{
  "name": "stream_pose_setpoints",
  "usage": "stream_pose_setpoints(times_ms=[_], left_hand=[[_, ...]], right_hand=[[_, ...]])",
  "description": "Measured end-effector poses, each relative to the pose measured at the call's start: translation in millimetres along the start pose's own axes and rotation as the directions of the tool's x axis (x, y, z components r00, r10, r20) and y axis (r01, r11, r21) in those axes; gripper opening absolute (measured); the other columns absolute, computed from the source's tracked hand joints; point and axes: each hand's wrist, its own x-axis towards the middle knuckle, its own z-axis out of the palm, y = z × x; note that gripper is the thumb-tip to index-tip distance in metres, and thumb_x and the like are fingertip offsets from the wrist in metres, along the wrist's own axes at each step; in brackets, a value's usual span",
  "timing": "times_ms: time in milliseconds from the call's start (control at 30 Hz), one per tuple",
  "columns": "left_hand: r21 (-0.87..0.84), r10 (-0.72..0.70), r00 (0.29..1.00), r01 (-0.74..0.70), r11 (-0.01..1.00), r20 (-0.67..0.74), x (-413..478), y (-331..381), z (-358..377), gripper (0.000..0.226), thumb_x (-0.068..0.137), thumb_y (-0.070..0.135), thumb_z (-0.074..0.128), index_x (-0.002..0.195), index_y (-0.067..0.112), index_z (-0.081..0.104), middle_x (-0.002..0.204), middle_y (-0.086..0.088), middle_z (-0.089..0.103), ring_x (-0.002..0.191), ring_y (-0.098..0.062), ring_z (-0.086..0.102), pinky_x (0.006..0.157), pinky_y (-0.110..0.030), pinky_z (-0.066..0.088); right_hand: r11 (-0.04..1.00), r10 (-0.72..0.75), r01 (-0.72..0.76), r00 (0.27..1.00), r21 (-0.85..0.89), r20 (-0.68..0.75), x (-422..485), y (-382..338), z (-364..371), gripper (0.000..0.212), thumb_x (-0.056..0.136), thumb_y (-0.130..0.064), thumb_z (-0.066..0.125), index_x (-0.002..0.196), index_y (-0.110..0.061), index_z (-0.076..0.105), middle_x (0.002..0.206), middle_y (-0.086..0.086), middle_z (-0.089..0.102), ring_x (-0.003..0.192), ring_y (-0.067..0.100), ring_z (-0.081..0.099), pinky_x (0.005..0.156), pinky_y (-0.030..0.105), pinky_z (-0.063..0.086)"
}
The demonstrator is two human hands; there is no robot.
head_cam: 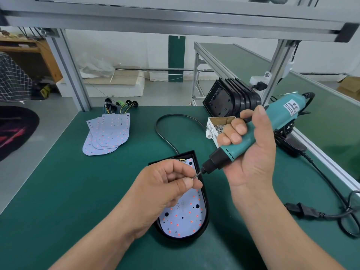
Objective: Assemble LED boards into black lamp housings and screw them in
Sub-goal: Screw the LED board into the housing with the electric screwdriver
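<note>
Pinching a screw [192,178] at the bit [197,175], left hand [165,186]; right hand [251,152] wrapped around tilted screwdriver [280,115].

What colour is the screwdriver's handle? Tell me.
Teal, with a black nose, on the electric screwdriver; head view.

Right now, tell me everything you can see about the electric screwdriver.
The electric screwdriver has a teal plastic body, a black nose with a thin metal bit, a white label near its rear and a black cord leaving that end. The right hand grips its body, holding it tilted, bit pointing down-left. The bit tip meets what looks like a small screw pinched by the left hand, above the LED board lying in the black housing.
</note>
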Motion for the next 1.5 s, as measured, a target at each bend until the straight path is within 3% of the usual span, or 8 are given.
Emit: stream_pose_setpoints(times_ms=[167, 533, 867, 1167, 1267, 1367, 1400, 1500], left_hand=[[0.007, -0.011, 1.000, 0.011, 1.000, 0.006, 0, 2, 0, 0.012, 0.087, 0.021, 0.073, 0.094, 0.030, 0.075, 0.102, -0.010, 0.081, 0.055, -0.009, 0.041, 0.052, -0.015, 0.039], [-0.020, -0.030, 1.000, 0.030, 0.999, 0.007, 1, 1, 0, 0.015, 0.087, 0.020, 0.070, 0.096, 0.030, 0.078, 0.103, -0.012, 0.081, 0.052, -0.009, 0.038, 0.051, -0.017, 0.038], [-0.057, -0.035, 0.999, 0.038, 0.998, 0.039, 2, -1, -3, 0.021, 0.091, 0.028, 0.070, 0.110, 0.035, 0.079, 0.111, -0.013, 0.080, 0.058, -0.010, 0.038, 0.052, -0.018, 0.039], [-0.069, -0.058, 0.998, 0.056, 0.996, -0.039, 3, -2, -6, 0.019, 0.104, 0.027, 0.063, 0.110, 0.021, 0.080, 0.099, -0.014, 0.080, 0.057, -0.012, 0.038, 0.048, -0.018, 0.034], [0.064, -0.008, 0.976, 0.022, 0.998, -0.219, 6, 2, -20, 0.021, 0.088, 0.038, 0.067, 0.097, 0.025, 0.081, 0.070, -0.001, 0.067, 0.051, -0.011, 0.035, 0.045, -0.017, 0.032], [0.512, 0.168, 0.904, 0.063, 0.857, -0.393, 12, 0, -48, 0.014, 0.090, 0.046, 0.073, 0.096, 0.034, 0.075, 0.054, 0.013, 0.046, 0.047, -0.006, 0.039, 0.049, -0.021, 0.036], [0.573, 0.167, 0.897, 0.110, 0.812, -0.409, 14, -2, -54, 0.015, 0.091, 0.048, 0.074, 0.099, 0.036, 0.072, 0.052, 0.013, 0.044, 0.046, -0.005, 0.040, 0.052, -0.025, 0.037], [0.552, 0.052, 0.917, 0.193, 0.811, -0.396, 18, -8, -59, 0.039, 0.080, 0.065, 0.077, 0.106, 0.036, 0.070, 0.052, 0.013, 0.043, 0.046, -0.005, 0.040, 0.055, -0.029, 0.034]], right_hand=[[1.000, 0.028, -0.028, 1.000, -0.001, 0.014, 1, 1, -2, 0.022, 0.101, -0.037, 0.064, 0.091, -0.018, 0.064, 0.069, -0.005, 0.050, 0.054, 0.008, 0.045, 0.055, 0.024, 0.045], [0.995, 0.084, -0.073, 0.985, 0.074, -0.150, 4, 9, -7, 0.023, 0.100, -0.038, 0.067, 0.089, -0.018, 0.061, 0.067, -0.006, 0.048, 0.054, 0.007, 0.045, 0.054, 0.023, 0.045], [0.993, 0.088, -0.073, 0.983, 0.097, -0.160, 4, 9, -9, 0.024, 0.100, -0.038, 0.068, 0.090, -0.017, 0.061, 0.067, -0.006, 0.047, 0.054, 0.008, 0.045, 0.054, 0.022, 0.044], [0.990, 0.092, -0.076, 0.985, 0.115, -0.149, 5, 8, -10, 0.025, 0.098, -0.039, 0.069, 0.089, -0.017, 0.061, 0.068, -0.006, 0.046, 0.054, 0.008, 0.045, 0.053, 0.022, 0.044], [0.990, 0.093, -0.077, 0.985, 0.116, -0.142, 5, 7, -9, 0.024, 0.097, -0.039, 0.070, 0.089, -0.017, 0.062, 0.068, -0.006, 0.046, 0.053, 0.007, 0.045, 0.053, 0.022, 0.044], [0.991, 0.099, -0.087, 0.986, 0.099, -0.131, 3, 8, -8, 0.024, 0.097, -0.038, 0.069, 0.088, -0.017, 0.063, 0.067, -0.006, 0.046, 0.053, 0.007, 0.045, 0.053, 0.023, 0.044], [0.992, 0.104, -0.093, 0.987, 0.089, -0.126, 2, 10, -7, 0.025, 0.098, -0.038, 0.069, 0.087, -0.017, 0.063, 0.067, -0.006, 0.046, 0.053, 0.007, 0.044, 0.052, 0.023, 0.044], [0.991, 0.125, -0.119, 0.987, 0.062, -0.105, -1, 13, -6, 0.026, 0.101, -0.038, 0.066, 0.085, -0.017, 0.063, 0.067, -0.006, 0.046, 0.053, 0.007, 0.044, 0.052, 0.023, 0.044]])
